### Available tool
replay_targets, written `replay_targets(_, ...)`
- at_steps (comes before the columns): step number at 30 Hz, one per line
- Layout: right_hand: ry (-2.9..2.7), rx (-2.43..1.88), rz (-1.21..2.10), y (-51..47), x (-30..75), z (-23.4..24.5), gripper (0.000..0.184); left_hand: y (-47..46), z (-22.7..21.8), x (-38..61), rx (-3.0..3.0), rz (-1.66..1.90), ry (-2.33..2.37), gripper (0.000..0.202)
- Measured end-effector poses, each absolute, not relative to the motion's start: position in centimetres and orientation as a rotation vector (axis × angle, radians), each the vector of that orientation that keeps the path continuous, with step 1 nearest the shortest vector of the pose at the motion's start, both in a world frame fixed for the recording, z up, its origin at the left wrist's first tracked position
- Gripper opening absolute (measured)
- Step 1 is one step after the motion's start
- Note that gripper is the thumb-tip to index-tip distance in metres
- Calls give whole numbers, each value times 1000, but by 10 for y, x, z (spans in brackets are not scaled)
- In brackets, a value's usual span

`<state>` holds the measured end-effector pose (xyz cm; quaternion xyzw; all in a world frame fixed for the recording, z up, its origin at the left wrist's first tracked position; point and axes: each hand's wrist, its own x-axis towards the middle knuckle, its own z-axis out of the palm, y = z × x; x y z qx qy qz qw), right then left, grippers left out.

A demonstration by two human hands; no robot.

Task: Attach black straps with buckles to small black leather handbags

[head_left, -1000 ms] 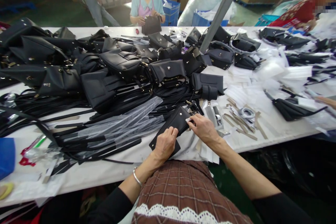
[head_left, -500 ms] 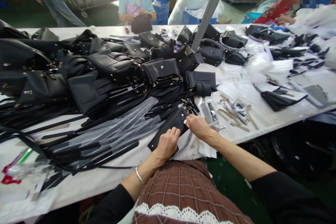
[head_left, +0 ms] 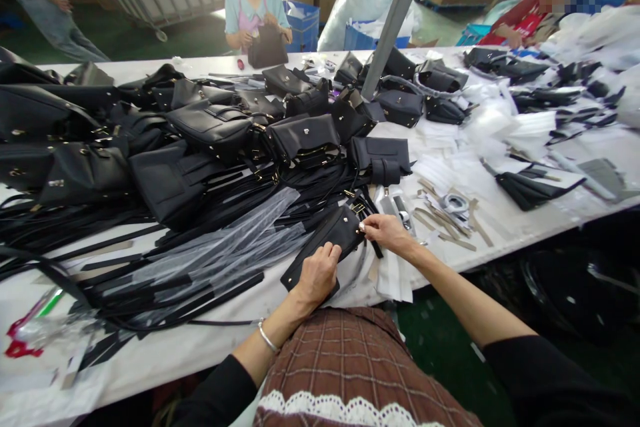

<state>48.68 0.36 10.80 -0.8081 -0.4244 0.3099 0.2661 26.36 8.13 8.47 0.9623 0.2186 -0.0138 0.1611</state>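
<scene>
A black handbag [head_left: 327, 230] with small metal studs lies slanted at the table's near edge, in front of my apron. My left hand [head_left: 319, 273] is closed on its near side, fingers curled over the black surface. At the bag's far right end, my right hand [head_left: 387, 232] pinches a tiny white piece [head_left: 362, 227] next to a gold stud; its exact kind is too small to make out. Black straps with gold buckles [head_left: 356, 203] lie just beyond the bag. Strips in clear plastic sleeves [head_left: 240, 233] lie to its left.
Many black handbags [head_left: 210, 123] are heaped across the table [head_left: 280, 310]. A grey metal post [head_left: 395, 20] rises beyond them. Beige strips and a grey roll [head_left: 454, 203] lie at right, near white wrapping sheets [head_left: 450, 160]. Across the table a person holds a black bag [head_left: 269, 47].
My right hand has shifted slightly right, away from the bag's end, with the white piece between its fingertips. My left hand stays on the bag. A person at far left has moved left.
</scene>
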Motion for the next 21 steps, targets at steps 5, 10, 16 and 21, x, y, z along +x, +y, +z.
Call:
replay_targets(5, -951, -2043, 840, 7, 480, 104, 34, 82, 85, 265, 2748, -47, 627, 22)
replay_targets(10, -964, -2039, 782, 24, 468, 103, 25, 82, 86, 267, 2740, -53, 602, 24)
replay_targets(16, -1215, -2243, 578, 39, 466, 117, 19, 81, 88, 266, 2724, -64, 592, 23)
replay_targets(21, -1532, -2418, 410, 45, 457, 127, 18, 81, 87, 268, 2714, -61, 595, 23)
